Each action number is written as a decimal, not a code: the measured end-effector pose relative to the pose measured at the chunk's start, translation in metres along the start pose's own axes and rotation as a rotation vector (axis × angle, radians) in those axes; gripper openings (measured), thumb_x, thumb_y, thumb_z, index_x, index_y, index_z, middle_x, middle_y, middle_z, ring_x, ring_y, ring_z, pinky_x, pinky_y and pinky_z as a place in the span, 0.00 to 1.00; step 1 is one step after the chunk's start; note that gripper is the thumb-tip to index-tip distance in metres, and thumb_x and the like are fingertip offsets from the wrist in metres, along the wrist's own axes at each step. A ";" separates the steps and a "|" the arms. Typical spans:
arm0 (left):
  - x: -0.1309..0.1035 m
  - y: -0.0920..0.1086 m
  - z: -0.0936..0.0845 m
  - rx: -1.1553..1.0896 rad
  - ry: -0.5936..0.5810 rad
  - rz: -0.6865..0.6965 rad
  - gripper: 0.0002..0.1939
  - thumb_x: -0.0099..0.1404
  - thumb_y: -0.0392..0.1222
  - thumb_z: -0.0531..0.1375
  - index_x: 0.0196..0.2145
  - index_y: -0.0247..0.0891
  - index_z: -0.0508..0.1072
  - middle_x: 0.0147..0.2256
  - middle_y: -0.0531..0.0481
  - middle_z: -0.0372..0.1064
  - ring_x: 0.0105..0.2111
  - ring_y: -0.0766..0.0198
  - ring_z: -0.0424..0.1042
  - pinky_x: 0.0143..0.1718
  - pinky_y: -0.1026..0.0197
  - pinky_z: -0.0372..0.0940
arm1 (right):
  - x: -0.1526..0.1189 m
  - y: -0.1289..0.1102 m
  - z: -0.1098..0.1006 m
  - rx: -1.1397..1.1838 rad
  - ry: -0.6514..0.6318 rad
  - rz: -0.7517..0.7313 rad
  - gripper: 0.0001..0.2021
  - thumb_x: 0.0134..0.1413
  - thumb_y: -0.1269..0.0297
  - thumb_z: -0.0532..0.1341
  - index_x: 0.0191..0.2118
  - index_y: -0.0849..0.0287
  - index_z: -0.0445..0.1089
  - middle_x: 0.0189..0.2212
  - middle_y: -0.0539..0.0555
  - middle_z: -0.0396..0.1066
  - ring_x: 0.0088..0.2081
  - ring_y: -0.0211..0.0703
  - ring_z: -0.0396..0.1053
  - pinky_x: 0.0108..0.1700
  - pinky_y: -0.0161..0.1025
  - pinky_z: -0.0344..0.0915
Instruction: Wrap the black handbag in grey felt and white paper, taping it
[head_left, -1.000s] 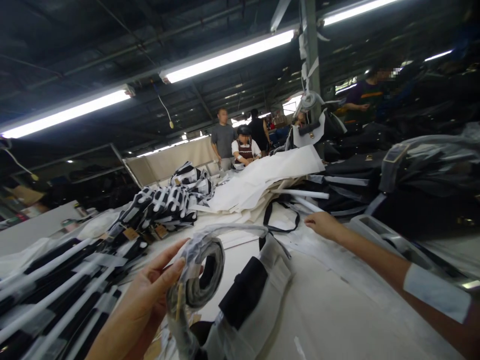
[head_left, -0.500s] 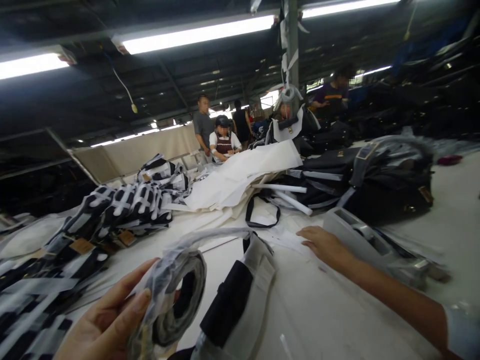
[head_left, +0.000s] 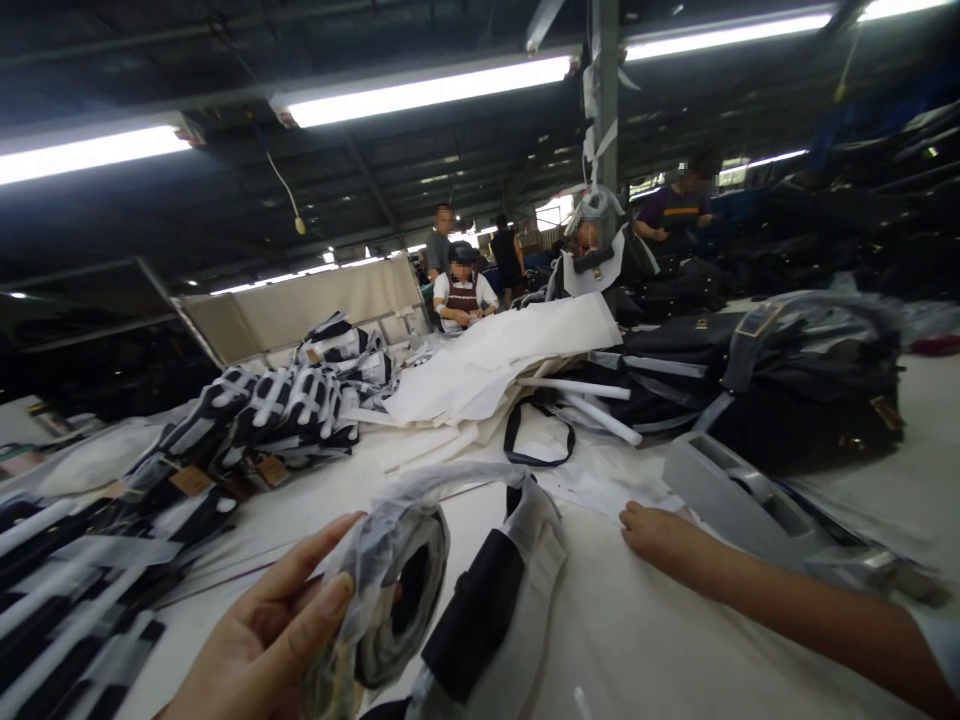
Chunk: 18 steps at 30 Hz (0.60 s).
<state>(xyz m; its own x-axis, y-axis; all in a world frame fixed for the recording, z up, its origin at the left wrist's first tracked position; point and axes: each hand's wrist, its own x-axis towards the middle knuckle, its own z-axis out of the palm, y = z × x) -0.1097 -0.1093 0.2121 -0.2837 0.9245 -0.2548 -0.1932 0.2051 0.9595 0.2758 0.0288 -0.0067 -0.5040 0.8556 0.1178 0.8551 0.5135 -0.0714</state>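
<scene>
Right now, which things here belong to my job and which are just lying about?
In the job:
coiled wrapped strip, in your left hand
black band beside it
grey tape dispenser, probably; near your right hand

Apparently just lying about:
white sheets
white tubes
black bag
black strap loop

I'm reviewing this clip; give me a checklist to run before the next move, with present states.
1. Left hand has the wrapped coil: ok, pinched at its near edge.
2. Strip fully wound: not ok, a stretch arches off to the right.
3. Right hand free: cannot tell, its fingers are curled.
4. Grey device near the right hand: ok.
5. Black bag apart from the coil: ok, farther back.
</scene>
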 end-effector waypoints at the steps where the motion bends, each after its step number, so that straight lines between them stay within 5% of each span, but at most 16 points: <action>1: 0.000 0.000 -0.001 0.007 -0.018 -0.019 0.51 0.39 0.52 0.78 0.60 0.41 0.68 0.40 0.42 0.81 0.36 0.44 0.81 0.35 0.54 0.77 | 0.002 -0.001 0.000 0.010 0.012 -0.009 0.14 0.44 0.88 0.56 0.21 0.63 0.72 0.26 0.62 0.72 0.29 0.47 0.69 0.29 0.38 0.58; 7: -0.013 0.002 0.009 -0.012 -0.023 0.050 0.45 0.43 0.53 0.77 0.58 0.44 0.71 0.44 0.44 0.80 0.40 0.47 0.80 0.36 0.59 0.76 | 0.008 -0.004 -0.034 0.200 0.180 -0.023 0.10 0.51 0.78 0.59 0.28 0.60 0.76 0.30 0.60 0.75 0.37 0.52 0.72 0.42 0.45 0.65; 12: -0.017 0.003 0.012 0.000 -0.092 0.045 0.43 0.45 0.50 0.77 0.59 0.46 0.70 0.47 0.45 0.79 0.45 0.46 0.79 0.38 0.58 0.76 | 0.014 -0.005 -0.079 0.511 0.433 0.181 0.16 0.65 0.53 0.54 0.42 0.56 0.75 0.53 0.60 0.73 0.52 0.54 0.71 0.55 0.49 0.65; 15: -0.018 0.003 0.012 0.014 -0.082 0.094 0.42 0.48 0.50 0.76 0.59 0.45 0.70 0.46 0.45 0.79 0.44 0.48 0.79 0.38 0.59 0.76 | 0.010 -0.017 -0.093 0.715 0.474 0.271 0.21 0.69 0.48 0.48 0.47 0.56 0.71 0.47 0.60 0.77 0.47 0.51 0.76 0.48 0.46 0.71; 18: -0.018 0.003 0.012 0.017 -0.086 0.121 0.41 0.49 0.50 0.76 0.59 0.44 0.70 0.45 0.45 0.80 0.41 0.50 0.80 0.37 0.60 0.76 | -0.004 -0.036 -0.084 0.854 0.432 0.268 0.19 0.68 0.46 0.49 0.45 0.56 0.67 0.37 0.57 0.80 0.40 0.50 0.78 0.44 0.44 0.72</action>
<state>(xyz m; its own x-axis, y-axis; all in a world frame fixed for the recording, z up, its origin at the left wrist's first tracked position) -0.0941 -0.1214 0.2208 -0.2218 0.9668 -0.1268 -0.1465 0.0955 0.9846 0.2570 0.0012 0.0787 -0.0743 0.9405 0.3316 0.4745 0.3258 -0.8178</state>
